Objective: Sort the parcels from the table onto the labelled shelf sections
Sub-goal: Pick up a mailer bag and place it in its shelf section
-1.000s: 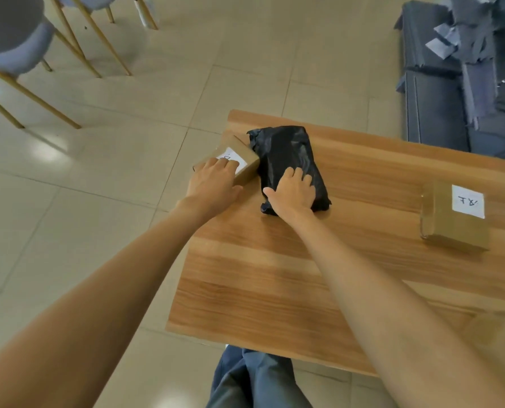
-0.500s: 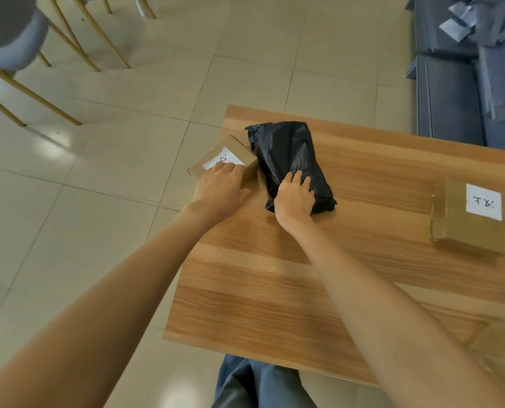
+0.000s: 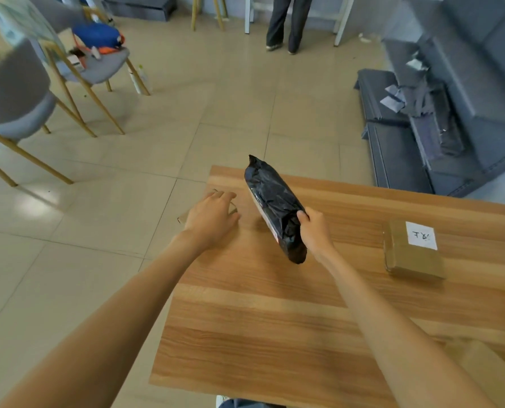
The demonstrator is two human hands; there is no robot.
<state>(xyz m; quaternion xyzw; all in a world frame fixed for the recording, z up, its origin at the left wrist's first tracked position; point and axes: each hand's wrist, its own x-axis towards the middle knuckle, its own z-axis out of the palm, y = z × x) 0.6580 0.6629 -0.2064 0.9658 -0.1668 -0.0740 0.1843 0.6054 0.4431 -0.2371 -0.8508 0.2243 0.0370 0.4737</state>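
Wooden table (image 3: 274, 334): right hand (image 3: 314, 231) grips black parcel (image 3: 274, 207) (lifted).

Table (image 3: 274, 334): bagged parcel (image 3: 274, 207) was held above its far left part; small box (image 3: 180, 217) at far left corner; labelled box (image 3: 413, 251) well right. Chairs (image 3: 19, 107) stood beyond, left.

The wooden tabletop (image 3: 274, 334) stands on a pale tiled floor (image 3: 127, 187). On it, toward three o'clock, lies a brown cardboard box (image 3: 411, 253) with a white handwritten label on top. At its ten o'clock corner sits a small cardboard parcel (image 3: 186, 216), mostly hidden under the left hand (image 3: 211, 217).
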